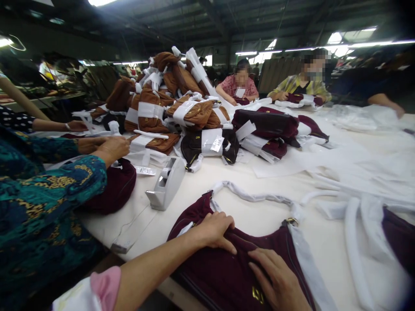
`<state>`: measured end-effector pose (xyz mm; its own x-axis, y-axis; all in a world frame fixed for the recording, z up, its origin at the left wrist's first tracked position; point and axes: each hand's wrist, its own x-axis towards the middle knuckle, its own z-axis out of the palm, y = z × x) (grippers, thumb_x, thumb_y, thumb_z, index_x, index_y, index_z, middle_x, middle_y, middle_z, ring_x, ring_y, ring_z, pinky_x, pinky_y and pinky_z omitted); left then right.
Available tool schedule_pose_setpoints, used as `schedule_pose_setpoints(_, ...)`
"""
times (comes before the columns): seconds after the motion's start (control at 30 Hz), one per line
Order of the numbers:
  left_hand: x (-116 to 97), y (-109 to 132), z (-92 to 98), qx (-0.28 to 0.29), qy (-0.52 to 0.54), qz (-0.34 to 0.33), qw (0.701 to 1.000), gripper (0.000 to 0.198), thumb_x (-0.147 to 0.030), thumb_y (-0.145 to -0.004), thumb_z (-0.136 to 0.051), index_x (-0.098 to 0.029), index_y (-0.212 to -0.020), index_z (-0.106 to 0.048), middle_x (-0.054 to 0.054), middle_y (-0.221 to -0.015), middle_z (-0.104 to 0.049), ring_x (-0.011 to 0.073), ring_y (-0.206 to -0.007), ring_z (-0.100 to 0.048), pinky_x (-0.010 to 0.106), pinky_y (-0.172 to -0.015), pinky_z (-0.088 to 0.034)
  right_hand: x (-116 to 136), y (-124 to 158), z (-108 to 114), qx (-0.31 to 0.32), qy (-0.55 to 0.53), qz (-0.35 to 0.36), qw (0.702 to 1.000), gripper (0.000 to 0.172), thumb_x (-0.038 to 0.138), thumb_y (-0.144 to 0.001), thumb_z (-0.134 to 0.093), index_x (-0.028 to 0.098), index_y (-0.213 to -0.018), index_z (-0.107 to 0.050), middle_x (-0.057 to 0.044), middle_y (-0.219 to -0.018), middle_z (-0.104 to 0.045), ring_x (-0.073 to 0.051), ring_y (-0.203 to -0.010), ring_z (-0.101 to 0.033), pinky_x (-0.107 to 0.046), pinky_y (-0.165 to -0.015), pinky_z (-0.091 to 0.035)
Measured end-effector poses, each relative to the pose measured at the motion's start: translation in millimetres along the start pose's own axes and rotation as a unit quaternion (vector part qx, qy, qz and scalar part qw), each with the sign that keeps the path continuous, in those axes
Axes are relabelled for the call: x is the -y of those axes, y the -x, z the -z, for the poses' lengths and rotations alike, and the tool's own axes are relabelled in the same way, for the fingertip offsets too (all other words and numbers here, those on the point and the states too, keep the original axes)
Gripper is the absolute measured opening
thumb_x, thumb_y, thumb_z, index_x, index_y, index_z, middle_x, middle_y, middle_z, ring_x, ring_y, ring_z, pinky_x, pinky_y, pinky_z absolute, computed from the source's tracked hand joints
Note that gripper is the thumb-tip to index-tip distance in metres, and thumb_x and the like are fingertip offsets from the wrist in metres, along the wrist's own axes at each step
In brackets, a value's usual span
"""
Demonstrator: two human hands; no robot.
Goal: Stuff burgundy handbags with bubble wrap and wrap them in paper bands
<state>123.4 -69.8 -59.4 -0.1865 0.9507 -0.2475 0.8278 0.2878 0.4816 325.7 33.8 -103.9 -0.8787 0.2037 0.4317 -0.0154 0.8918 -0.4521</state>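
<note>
A maroon shoulder bag lies in front of me at the table's near edge, its strap wrapped in white and looped away from me. A gold ring joins strap to bag on the right, and a small gold emblem sits low on the front. My left hand rests on the upper left of the bag with thumb and fingers apart. Across the lower right, near the emblem, my right hand lies with its fingers stretched over the fabric. Neither hand grips anything that I can see.
A grey tape dispenser stands left of the bag. Beyond it rise piled brown bags, a dark bag and maroon bags. Close on my left, a co-worker's hands are busy. White wrapping strips lie at right.
</note>
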Motion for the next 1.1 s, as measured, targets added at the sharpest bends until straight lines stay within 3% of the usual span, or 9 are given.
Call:
schedule_pose_setpoints(0.27, -8, -23, 30.0, 0.171, -0.009, 0.037, 0.984, 0.071, -0.048, -0.048, -0.078, -0.022, -0.108, -0.051, 0.005, -0.099, -0.057, 0.0255, -0.087, -0.055, 0.032, -0.069, -0.045, 10, 0, 8, 0.038, -0.049, -0.071, 0.996, 0.018, 0.019, -0.088, -0.043, 0.024, -0.102, -0.052, -0.004, -0.1, -0.057, -0.019, -0.093, -0.053, -0.036, -0.083, -0.044)
schedule_pose_setpoints(0.37, -26, -1, 23.9, 0.058, -0.063, -0.009, 0.996, 0.053, -0.038, -0.06, -0.074, -0.022, -0.106, -0.053, 0.007, -0.105, -0.056, 0.0279, -0.096, -0.053, 0.039, -0.078, -0.044, 15, 2, 7, 0.028, -0.065, -0.083, 0.994, 0.018, 0.019, -0.089, -0.042, 0.023, -0.101, -0.053, -0.005, -0.099, -0.058, -0.019, -0.093, -0.053, -0.036, -0.083, -0.043)
schedule_pose_setpoints(0.47, -41, 43, -0.2, -0.071, -0.095, -0.114, 0.986, 0.027, -0.028, -0.08, -0.055, -0.023, -0.107, -0.054, 0.006, -0.117, -0.053, 0.0243, -0.109, -0.047, 0.043, -0.095, -0.033, 18, 1, 13, 0.015, -0.097, -0.095, 0.991, 0.017, 0.023, -0.089, -0.041, 0.023, -0.099, -0.055, -0.004, -0.097, -0.059, -0.018, -0.092, -0.053, -0.032, -0.082, -0.044)
schedule_pose_setpoints(0.53, -45, 70, -17.3, -0.054, -0.096, -0.139, 0.984, 0.047, -0.043, -0.085, -0.046, -0.021, -0.126, -0.041, 0.011, -0.133, -0.041, 0.0294, -0.122, -0.035, 0.05, -0.101, -0.026, 10, -1, 23, -0.023, -0.099, -0.134, 0.986, 0.017, 0.03, -0.089, -0.042, 0.024, -0.095, -0.057, -0.003, -0.096, -0.06, -0.017, -0.09, -0.055, -0.03, -0.081, -0.044)
schedule_pose_setpoints(0.63, -41, 92, -29.4, 0.002, -0.116, -0.179, 0.977, 0.069, -0.056, -0.084, -0.038, -0.017, -0.138, -0.02, 0.015, -0.142, -0.021, 0.0345, -0.13, -0.018, 0.057, -0.102, -0.017, -26, -2, 41, -0.138, -0.018, -0.279, 0.95, 0.031, 0.044, -0.085, -0.043, 0.021, -0.102, -0.055, -0.006, -0.101, -0.059, -0.02, -0.091, -0.056, -0.033, -0.08, -0.045)
schedule_pose_setpoints(0.73, -28, 88, -20.9, 0.009, -0.133, -0.219, 0.967, 0.074, -0.057, -0.082, -0.042, -0.016, -0.139, -0.017, 0.015, -0.142, -0.02, 0.0329, -0.13, -0.017, 0.054, -0.105, -0.014, -72, 6, 48, -0.109, 0.08, -0.383, 0.914, 0.058, 0.055, -0.078, -0.045, 0.01, -0.115, -0.049, -0.016, -0.109, -0.055, -0.029, -0.099, -0.053, -0.041, -0.085, -0.043)
schedule_pose_setpoints(0.83, -2, 71, 3.9, 0.008, -0.157, -0.305, 0.939, 0.074, -0.056, -0.078, -0.047, -0.017, -0.137, -0.025, 0.015, -0.138, -0.03, 0.032, -0.127, -0.026, 0.051, -0.106, -0.016, -93, 21, 43, -0.028, 0.104, -0.383, 0.917, 0.064, 0.055, -0.075, -0.045, 0.008, -0.118, -0.048, -0.017, -0.109, -0.055, -0.031, -0.103, -0.051, -0.042, -0.09, -0.039)
schedule_pose_setpoints(0.97, 21, 54, 39.6, 0.017, -0.216, -0.376, 0.901, 0.057, -0.048, -0.077, -0.054, -0.023, -0.127, -0.042, 0.011, -0.132, -0.042, 0.0304, -0.124, -0.034, 0.049, -0.105, -0.019, -72, 40, 39, -0.067, 0.049, -0.417, 0.905, 0.078, 0.056, -0.064, -0.054, 0.012, -0.127, -0.041, -0.013, -0.104, -0.054, -0.029, -0.096, -0.054, -0.038, -0.08, -0.045)
schedule_pose_setpoints(1.1, 10, 60, 35.2, -0.071, -0.246, -0.253, 0.933, 0.048, -0.042, -0.081, -0.05, -0.023, -0.125, -0.044, 0.011, -0.135, -0.038, 0.0305, -0.123, -0.035, 0.051, -0.102, -0.021, -37, 51, 40, -0.155, -0.171, -0.516, 0.825, 0.079, 0.059, -0.061, -0.059, 0.018, -0.127, -0.04, -0.008, -0.1, -0.059, -0.025, -0.081, -0.061, -0.033, -0.069, -0.049)
